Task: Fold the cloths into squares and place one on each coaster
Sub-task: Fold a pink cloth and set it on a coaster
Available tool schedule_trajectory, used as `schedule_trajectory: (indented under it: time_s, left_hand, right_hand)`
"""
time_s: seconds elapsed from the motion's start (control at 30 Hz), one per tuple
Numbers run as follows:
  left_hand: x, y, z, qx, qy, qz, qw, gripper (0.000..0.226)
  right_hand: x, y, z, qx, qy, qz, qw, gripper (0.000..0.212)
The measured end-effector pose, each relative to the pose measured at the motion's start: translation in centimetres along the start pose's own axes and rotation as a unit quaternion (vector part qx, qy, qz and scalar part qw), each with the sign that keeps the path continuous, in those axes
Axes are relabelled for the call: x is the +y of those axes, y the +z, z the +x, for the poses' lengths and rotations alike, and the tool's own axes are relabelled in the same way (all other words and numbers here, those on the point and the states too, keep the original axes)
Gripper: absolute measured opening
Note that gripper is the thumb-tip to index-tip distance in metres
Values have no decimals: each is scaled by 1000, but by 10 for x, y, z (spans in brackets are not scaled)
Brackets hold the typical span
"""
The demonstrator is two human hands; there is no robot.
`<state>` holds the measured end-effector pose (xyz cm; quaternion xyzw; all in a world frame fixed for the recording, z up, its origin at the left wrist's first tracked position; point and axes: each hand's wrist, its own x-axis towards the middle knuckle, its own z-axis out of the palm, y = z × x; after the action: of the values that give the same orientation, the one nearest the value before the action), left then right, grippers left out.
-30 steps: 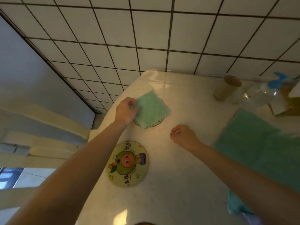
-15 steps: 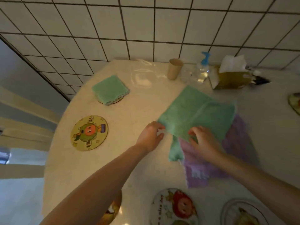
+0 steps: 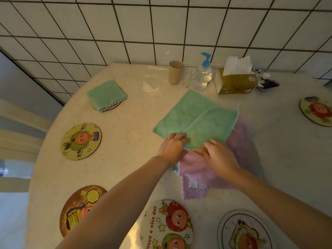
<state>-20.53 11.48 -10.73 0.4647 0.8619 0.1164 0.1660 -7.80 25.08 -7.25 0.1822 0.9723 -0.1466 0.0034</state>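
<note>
Your left hand [image 3: 172, 147] and right hand [image 3: 220, 155] pinch the near edge of the green cloth [image 3: 196, 119] at table centre, over a purple cloth [image 3: 201, 175]; a folded cloth [image 3: 106, 94] covers the ten o'clock coaster [image 3: 110, 107].

Fluffy, matt pile is shown by the green cloth [image 3: 197, 121] and the purple cloth [image 3: 239, 153] beneath it. A glossy, smooth, speckled finish is seen on the bench [image 3: 129, 141]. At twelve o'clock, clear plastic forms the pump bottle [image 3: 202, 76]; matt card forms the paper cup [image 3: 176, 72]. The wall tiles [image 3: 161, 24] are glazed smooth.
</note>
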Motion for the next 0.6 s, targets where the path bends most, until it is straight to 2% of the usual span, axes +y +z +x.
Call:
schedule_trajectory:
  time_s: [0.07,0.13,0.23,0.3,0.5,0.6]
  left_hand:
    - [2,-2,1,16,-1,-21,1000,64]
    - [4,-8,0,62,-8,-72,995,66]
    - [1,-24,-1,182,-14,-146,972,35]
    - [-9,-37,-5,224,-34,-173,959,14]
    - [-47,-81,-47,198,-151,-227,942,10]
    - [-78,-103,-84,181,-187,-249,933,17]
  right_hand:
    - [-4,-13,7,34,-13,82,996,9]
    - [-11,-32,14,58,-44,160,984,6]
    - [-32,-67,20,81,-68,248,963,6]
    - [-43,-82,23,81,-73,296,949,5]
    - [-71,-107,42,64,-69,437,895,5]
    - [-89,-114,51,56,-73,442,892,6]
